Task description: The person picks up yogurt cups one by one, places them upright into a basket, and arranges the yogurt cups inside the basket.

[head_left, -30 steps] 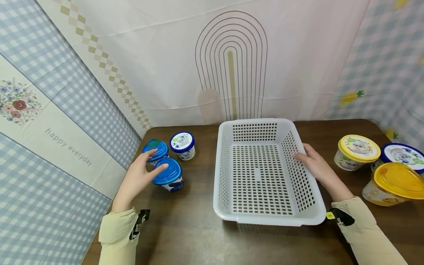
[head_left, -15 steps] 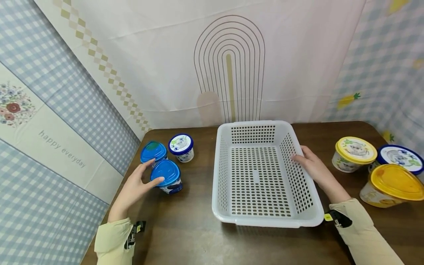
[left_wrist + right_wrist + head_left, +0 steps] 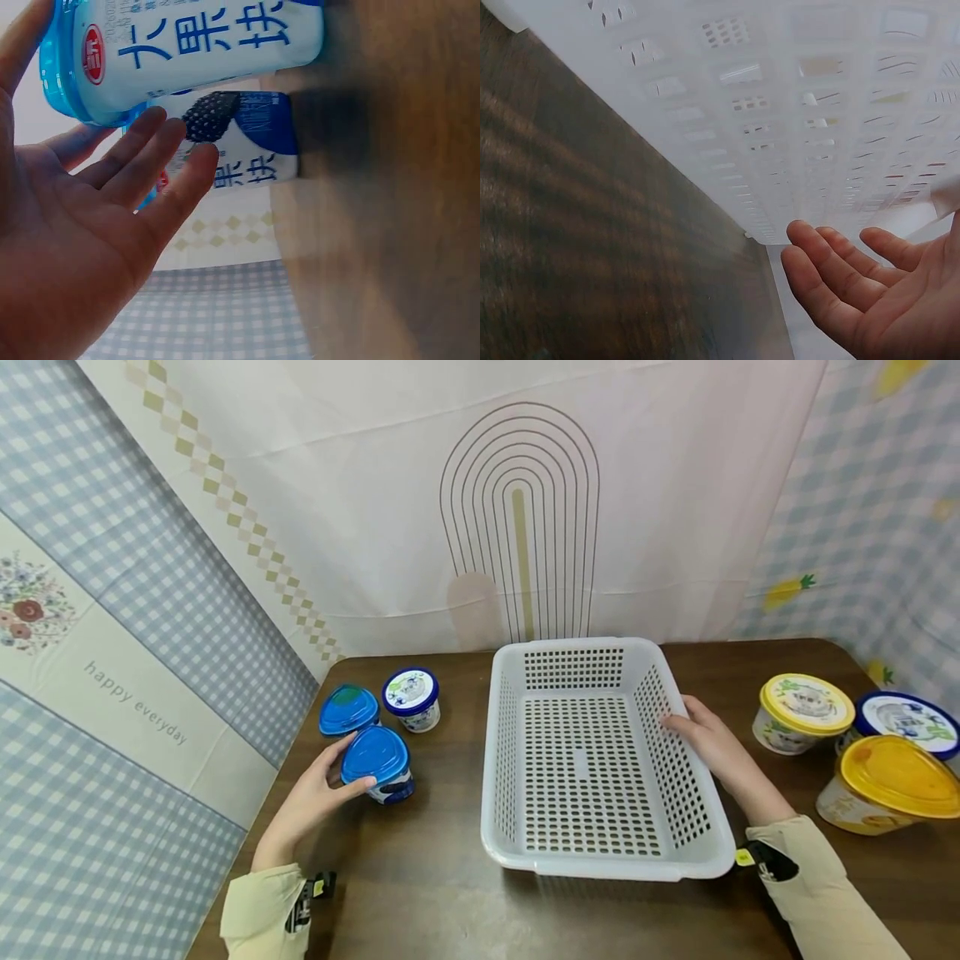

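Observation:
My left hand (image 3: 309, 793) holds the near blue-lidded yogurt tub (image 3: 376, 755), thumb at the lid's front edge and forefinger at its left side. In the left wrist view the tub's printed wall (image 3: 195, 37) is close above the other fingers, which are loosely extended. A second blue-lidded tub (image 3: 348, 708) with a blackberry picture stands behind it. My right hand (image 3: 716, 750) grips the right side of a white plastic basket (image 3: 600, 866), thumb over the rim. In the right wrist view its fingers (image 3: 832, 277) lie outside the perforated wall. The basket has nothing in it.
A smaller tub with a dark-blue-rimmed lid (image 3: 411, 692) stands behind the blue ones. On the far right are a yellow-rimmed tub (image 3: 807, 703), a blue-rimmed tub (image 3: 909, 718) and an orange-lidded tub (image 3: 900, 777). Fabric hangs (image 3: 360, 485) behind the brown table (image 3: 442, 893).
My left hand has moved from above the blue lids down around the near tub, with thumb and forefinger closing at its lid. The right hand stays on the basket.

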`<state>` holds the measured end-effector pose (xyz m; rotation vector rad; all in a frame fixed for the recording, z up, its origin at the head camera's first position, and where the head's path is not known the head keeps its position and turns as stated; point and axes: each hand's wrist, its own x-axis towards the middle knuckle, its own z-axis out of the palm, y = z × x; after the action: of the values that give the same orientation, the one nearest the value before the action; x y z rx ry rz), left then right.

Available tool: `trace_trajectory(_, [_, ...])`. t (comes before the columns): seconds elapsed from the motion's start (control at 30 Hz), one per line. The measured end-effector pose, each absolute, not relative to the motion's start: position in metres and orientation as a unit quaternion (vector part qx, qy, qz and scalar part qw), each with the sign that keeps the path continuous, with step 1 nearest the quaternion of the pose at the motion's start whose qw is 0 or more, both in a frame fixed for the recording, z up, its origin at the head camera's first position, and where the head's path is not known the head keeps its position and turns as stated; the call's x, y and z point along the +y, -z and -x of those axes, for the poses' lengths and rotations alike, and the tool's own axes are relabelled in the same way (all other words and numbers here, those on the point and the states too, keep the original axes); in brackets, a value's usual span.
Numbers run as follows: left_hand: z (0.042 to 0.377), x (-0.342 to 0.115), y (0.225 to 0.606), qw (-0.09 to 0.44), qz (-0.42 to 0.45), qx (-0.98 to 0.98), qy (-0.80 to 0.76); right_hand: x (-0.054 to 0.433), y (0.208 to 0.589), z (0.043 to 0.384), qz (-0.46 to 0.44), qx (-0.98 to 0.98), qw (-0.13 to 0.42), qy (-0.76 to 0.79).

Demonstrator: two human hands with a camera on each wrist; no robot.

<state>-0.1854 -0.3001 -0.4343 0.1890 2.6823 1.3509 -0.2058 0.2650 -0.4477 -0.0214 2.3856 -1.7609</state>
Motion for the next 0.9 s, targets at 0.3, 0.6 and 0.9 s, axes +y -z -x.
trace_trajectory(0.3, [0.179,-0.295,0.445,0.091,-0.02,0.837,-0.538,0.263,0.449,0.202,0.001,0.789,0.085,0.608])
trace_trajectory(0.6, [0.181,-0.294,0.451,0.094,0.003,0.828,-0.552,0.261,0.452,0.203,-0.007,0.783,0.087,0.616])
trace_trajectory(0.9, [0.184,-0.292,0.453,0.097,0.023,0.818,-0.566,0.262,0.45,0.204,-0.009,0.78,0.088,0.62])
